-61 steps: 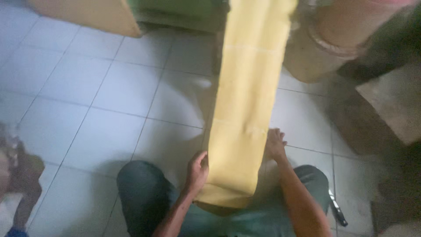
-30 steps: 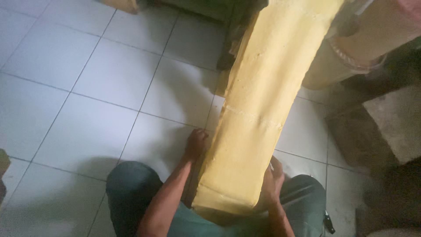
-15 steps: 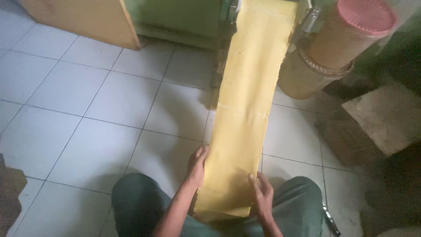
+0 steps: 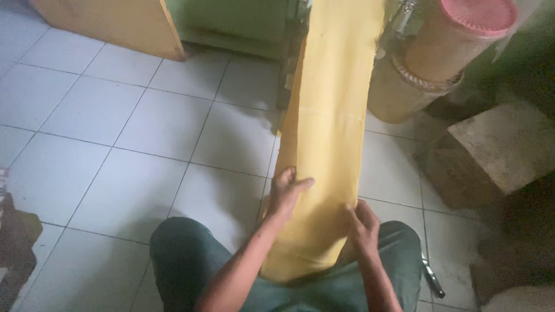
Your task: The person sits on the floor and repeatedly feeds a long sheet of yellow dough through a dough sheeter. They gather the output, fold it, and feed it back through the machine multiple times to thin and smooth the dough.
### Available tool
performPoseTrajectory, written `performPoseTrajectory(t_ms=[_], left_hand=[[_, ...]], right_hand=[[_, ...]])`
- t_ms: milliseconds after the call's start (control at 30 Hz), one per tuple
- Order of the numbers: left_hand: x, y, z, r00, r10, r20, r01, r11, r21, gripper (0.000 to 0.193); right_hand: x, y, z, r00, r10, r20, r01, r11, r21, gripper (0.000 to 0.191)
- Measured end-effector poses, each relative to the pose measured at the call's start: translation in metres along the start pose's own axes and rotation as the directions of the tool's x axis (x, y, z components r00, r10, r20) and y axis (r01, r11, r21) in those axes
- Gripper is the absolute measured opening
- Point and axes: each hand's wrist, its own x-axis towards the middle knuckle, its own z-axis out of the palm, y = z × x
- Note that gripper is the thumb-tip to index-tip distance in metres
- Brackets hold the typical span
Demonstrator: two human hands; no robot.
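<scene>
1. Two hands are on the yellow sheet (image 4: 332,144), which runs as one long band from the top centre of the frame down to the lap at the bottom centre
2. At far left the white tiled floor (image 4: 115,133) fills the frame, with a wooden board (image 4: 115,26) leaning at the upper left
3. Left hand (image 4: 287,193), lower centre, grasps the sheet's left edge with the thumb laid across its face; half a second ago it sat flatter along that edge
4. Right hand (image 4: 361,222) pinches the sheet's right edge, now higher up it than before, so both hands appear to be working up the band
5. At upper right stand two tan tubs, the top one with a pink lid (image 4: 477,14); the view has drawn slightly closer
</scene>
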Motion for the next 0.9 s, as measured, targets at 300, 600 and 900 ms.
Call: performPoseTrajectory(t_ms=[300,600,900], left_hand=[[-0.034,-0.073,-0.088,0.936,0.233,-0.263,-0.138,0.932,0.334,0.049],[-0.166,-0.178,-0.091,0.926,-0.032,-0.376,0.266,0.762,0.59,0.09],[-0.156,-0.195,-0.106,0.97,-0.072,-0.232,0.142,0.943,0.3,0.077]], right_hand=[[-0.01,0.024,-0.002,0.993,0.119,0.009,-0.117,0.984,-0.131,0.046],[-0.101,0.043,0.006,0.986,0.163,0.036,-0.161,0.986,-0.048,0.048],[-0.093,0.008,0.026,0.944,0.321,-0.08,-0.309,0.941,0.135,0.04]])
